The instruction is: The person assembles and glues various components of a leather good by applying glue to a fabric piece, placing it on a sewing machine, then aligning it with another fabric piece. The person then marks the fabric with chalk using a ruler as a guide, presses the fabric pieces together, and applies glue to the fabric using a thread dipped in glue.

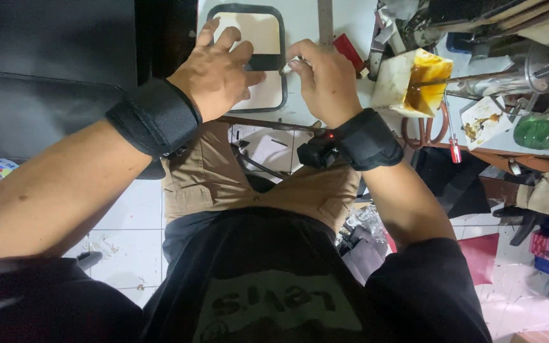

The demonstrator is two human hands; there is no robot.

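Left hand [214, 73] lies spread flat on a black-edged tan panel [252, 32]; right hand [325, 76] pinches a small tool [285, 68]. Panel looks light, flexible, best pinned flat near its edge.

Both arms are being stretched forward, each wrist wrapped in 1 black band. The left hand [214, 73] is being pressed flat, palm down, fingers spread. The right hand [322, 79] is being held curled, fingertips pinched together, just beside the left.
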